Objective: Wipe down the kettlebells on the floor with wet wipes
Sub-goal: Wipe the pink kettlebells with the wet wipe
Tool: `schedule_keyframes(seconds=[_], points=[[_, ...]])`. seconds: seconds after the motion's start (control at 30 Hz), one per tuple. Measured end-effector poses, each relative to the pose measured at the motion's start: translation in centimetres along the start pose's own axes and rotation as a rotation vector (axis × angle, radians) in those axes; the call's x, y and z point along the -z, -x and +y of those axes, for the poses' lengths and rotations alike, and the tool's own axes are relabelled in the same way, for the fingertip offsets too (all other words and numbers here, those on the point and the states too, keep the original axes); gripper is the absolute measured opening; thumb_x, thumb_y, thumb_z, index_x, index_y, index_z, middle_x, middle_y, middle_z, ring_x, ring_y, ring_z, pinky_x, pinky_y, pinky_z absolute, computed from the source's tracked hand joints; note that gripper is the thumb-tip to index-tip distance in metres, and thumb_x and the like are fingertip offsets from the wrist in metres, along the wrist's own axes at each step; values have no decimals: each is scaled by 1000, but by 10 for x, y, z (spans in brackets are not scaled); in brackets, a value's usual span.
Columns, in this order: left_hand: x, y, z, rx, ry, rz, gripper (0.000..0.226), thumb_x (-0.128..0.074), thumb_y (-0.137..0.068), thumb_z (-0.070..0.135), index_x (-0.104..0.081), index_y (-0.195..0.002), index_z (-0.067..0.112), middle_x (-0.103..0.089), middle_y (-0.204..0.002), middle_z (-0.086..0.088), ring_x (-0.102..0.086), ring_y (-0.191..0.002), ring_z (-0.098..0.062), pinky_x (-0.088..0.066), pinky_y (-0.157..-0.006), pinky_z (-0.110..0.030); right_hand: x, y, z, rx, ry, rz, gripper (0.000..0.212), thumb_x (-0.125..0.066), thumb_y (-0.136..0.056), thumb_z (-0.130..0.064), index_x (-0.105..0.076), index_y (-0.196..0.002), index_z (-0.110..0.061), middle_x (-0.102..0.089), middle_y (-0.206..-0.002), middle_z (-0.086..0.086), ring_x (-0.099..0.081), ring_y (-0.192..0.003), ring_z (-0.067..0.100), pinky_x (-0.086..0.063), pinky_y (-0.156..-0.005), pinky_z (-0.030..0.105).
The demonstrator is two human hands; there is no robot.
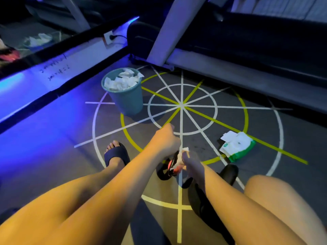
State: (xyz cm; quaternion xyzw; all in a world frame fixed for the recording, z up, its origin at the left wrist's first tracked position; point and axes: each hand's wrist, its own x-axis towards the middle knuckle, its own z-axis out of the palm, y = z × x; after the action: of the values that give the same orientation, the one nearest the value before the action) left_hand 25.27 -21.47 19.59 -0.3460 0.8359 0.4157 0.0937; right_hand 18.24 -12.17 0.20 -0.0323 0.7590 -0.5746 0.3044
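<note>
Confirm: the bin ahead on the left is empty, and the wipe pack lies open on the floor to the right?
Not empty: the head view shows the bin full of crumpled white wipes. The wipe pack does lie open on the floor to the right.

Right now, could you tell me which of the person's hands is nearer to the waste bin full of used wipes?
Left. The left hand sits in front of the waste bin, toward the person; the right hand, pinching a wet wipe, is farther back and further right.
</note>
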Motion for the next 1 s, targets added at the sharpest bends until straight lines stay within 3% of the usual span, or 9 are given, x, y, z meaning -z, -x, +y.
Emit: schedule_keyframes(seconds=[0.07, 0.13, 0.3, 0.37, 0.43, 0.53, 0.7, 0.83, 1.0], points=[[-7, 1, 9, -17, -6, 5, 53, -42, -90, 10, -46, -142, 21, -57, -136, -8, -58, -118, -31, -46, -85, -33, 16, 7, -32, -198, -154, -41, 27, -47, -103, -27, -51, -83, -9, -48, -76, 11, -52, -59, 13, -41, -53, 23], [-15, 3, 18, -36, 14, -1, 51, -44, -90, 8, -49, -140, 18, -58, -134, -8, -58, -118, -31, -48, -89, -34, 47, 19, -68, -272, -150, -71, 25, -56, -97, -22, -62, -100, 2, -63, -85, 20, -62, -63, 25, -48, -54, 28], [-41, 10, 40, -109, 91, -41, 64, -67, -79, 27, -53, -141, 25, -59, -132, -1, -56, -124, -23, -46, -105, -38, 136, 76, -119, -66, -244, -119, 23, -65, -94, -16, -68, -113, -4, -75, -101, 15, -71, -87, 29, -56, -79, 43], [-55, 13, 46, -145, 166, -118, 52, -67, -86, 29, -57, -137, 25, -64, -124, 1, -62, -112, -17, -50, -90, -31, 162, 96, -120, 65, -183, -105, 19, -69, -91, -14, -71, -109, -9, -75, -103, 16, -71, -93, 28, -55, -85, 44], [-71, 22, 51, -161, 248, -268, 32, -67, -90, 31, -66, -122, 25, -73, -104, 0, -68, -92, -14, -44, -74, -29, 179, 114, -111, 162, -53, 40, 17, -74, -87, -14, -68, -103, -12, -74, -96, 12, -69, -84, 20, -56, -75, 37], [-90, 36, 52, -208, 275, -427, 22, -69, -93, 31, -70, -106, 14, -68, -85, -4, -63, -75, -15, -40, -71, -30, 191, 135, -95, 265, 33, 186, 17, -76, -86, -17, -61, -93, -15, -72, -80, 3, -62, -67, 10, -47, -57, 23], [-118, 44, 49, -192, 214, -244, 24, -72, -90, 29, -62, -80, 10, -57, -70, -4, -53, -63, -14, -48, -59, -25, 189, 151, -68, 372, 231, 367, 9, -75, -85, -30, -69, -81, -25, -71, -79, -11, -64, -73, 2, -48, -64, 19], [-131, 47, 61, -76, 468, -228, 22, -62, -91, 17, -65, -98, -4, -68, -75, -14, -67, -71, -28, -60, -84, -55, 186, 160, -62, 591, 488, 249, 24, -70, -82, -12, -72, -102, -24, -66, -111, -10, -60, -102, 3, -45, -87, 13], [-124, 50, 74, 14, 866, -437, 12, -52, -87, 10, -60, -94, 3, -70, -83, -17, -71, -77, -33, -53, -100, -56, 211, 165, -58, 593, 660, 28, 26, -57, -91, -24, -69, -114, -20, -44, -140, -21, -38, -126, -2, -28, -101, 7]])
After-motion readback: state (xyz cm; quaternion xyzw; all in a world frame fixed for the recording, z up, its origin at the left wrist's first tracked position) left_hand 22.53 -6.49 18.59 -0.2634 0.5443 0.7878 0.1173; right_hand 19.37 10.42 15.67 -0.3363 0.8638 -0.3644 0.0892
